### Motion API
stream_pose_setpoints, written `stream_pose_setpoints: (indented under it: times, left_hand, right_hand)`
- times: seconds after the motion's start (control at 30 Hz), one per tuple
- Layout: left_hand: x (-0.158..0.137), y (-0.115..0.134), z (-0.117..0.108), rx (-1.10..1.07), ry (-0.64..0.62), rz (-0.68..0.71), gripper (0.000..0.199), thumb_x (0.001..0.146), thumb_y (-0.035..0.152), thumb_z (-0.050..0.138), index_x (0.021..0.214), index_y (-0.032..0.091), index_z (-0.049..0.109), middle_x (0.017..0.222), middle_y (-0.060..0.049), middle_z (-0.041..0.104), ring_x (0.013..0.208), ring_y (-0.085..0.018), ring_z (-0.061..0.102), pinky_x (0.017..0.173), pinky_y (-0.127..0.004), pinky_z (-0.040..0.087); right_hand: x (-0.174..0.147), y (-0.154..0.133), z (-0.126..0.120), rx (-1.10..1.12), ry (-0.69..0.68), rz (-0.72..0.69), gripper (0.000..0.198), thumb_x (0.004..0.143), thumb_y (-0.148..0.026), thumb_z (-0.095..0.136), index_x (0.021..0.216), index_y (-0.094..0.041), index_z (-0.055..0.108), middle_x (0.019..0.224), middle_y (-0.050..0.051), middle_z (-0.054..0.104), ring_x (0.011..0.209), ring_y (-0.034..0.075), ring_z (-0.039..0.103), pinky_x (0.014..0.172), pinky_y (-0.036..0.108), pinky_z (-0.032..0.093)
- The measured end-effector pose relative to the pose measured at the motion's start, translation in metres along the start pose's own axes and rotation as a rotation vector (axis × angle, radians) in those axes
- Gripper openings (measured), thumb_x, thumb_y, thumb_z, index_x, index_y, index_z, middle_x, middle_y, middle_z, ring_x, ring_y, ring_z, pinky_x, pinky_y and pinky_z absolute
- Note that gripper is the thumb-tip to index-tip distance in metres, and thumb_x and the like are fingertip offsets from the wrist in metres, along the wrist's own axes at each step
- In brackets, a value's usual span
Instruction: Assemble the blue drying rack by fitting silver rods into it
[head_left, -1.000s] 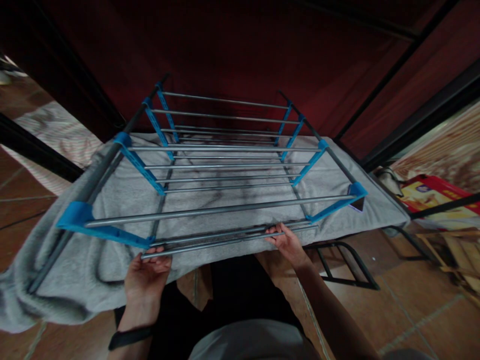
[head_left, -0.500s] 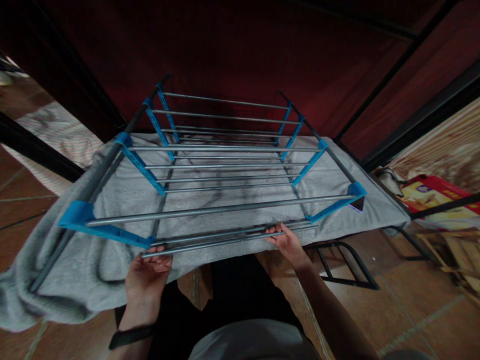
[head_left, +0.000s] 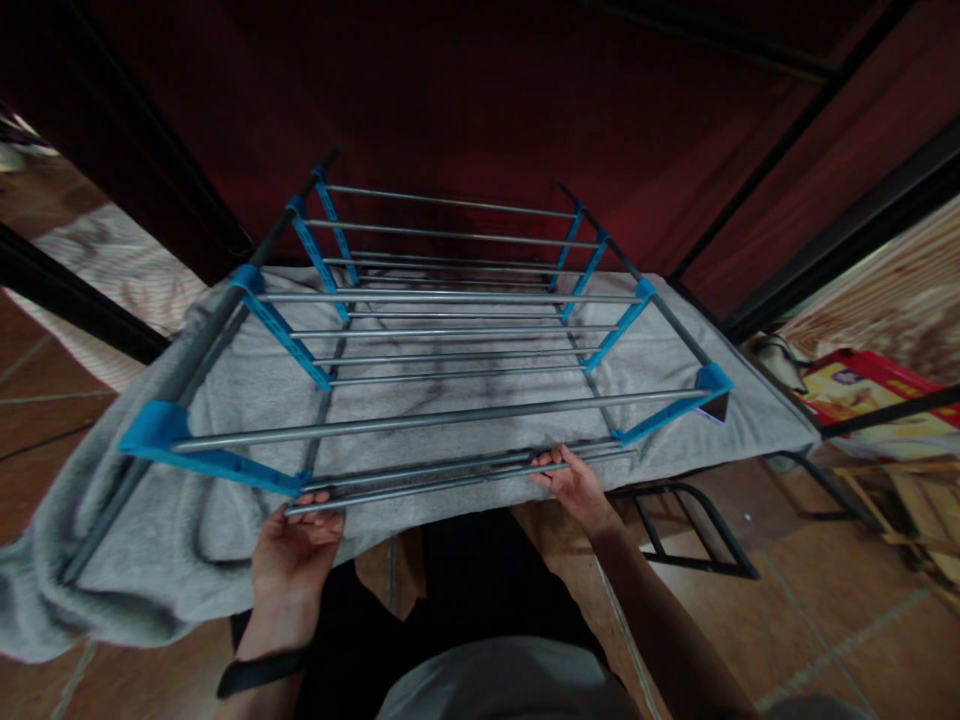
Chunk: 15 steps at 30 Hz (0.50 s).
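Observation:
A metal rack (head_left: pixel 442 414) of grey tubes and blue plastic brackets lies on a grey blanket in front of me, its tiers stretching away. Along the near edge, both hands hold a loose-looking grey metal tube (head_left: pixel 431 490). My left hand (head_left: pixel 295 552), palm up, has its fingers curled under the tube's left end, close to the near left blue bracket (head_left: pixel 225 464). Farther right, my right hand (head_left: pixel 576 492) pinches the tube between thumb and fingers, short of the near right bracket (head_left: pixel 664 412). Another thin tube runs just behind it.
The blanket (head_left: pixel 465 395) covers a low bench-like surface with a black metal frame (head_left: pixel 701 500) below its front edge. Dark red panels (head_left: pixel 465 90) rise behind. A red and yellow package (head_left: pixel 862 390) and a wooden crate (head_left: pixel 911 520) are at the right. A striped cloth (head_left: pixel 120 260) hangs left.

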<state>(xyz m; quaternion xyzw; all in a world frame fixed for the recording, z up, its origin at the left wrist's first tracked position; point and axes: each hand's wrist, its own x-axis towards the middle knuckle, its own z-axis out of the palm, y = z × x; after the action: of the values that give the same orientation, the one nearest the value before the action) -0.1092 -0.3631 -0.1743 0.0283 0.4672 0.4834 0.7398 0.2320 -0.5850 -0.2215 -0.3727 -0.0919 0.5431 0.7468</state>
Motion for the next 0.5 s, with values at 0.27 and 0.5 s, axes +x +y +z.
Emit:
stream_pose_setpoints:
  times: [0.27,0.5]
  left_hand:
    - [0.0005,0.0003,-0.0012,0.014,-0.008,-0.002,0.031,0.093,0.021,0.032,0.071,0.017,0.053,0.061,-0.003,0.06,0.045,-0.011,0.05,0.043,-0.022,0.044]
    - [0.0037,-0.0022,-0.0041,0.018,0.022,0.013,0.042,0.098,0.027,0.026,0.074,0.015,0.058,0.064,-0.005,0.064,0.046,-0.011,0.052,0.046,-0.023,0.046]
  right_hand:
    - [-0.0002,-0.0003,0.0004,0.003,0.017,0.0,0.015,0.089,-0.038,0.066,0.081,-0.026,0.061,0.084,-0.002,0.069,0.096,0.018,0.067,0.09,0.04,0.055]
    - [-0.0006,-0.001,0.0039,0.002,0.016,-0.015,0.015,0.087,-0.038,0.067,0.08,-0.026,0.062,0.083,-0.003,0.069,0.095,0.018,0.067,0.089,0.04,0.055]
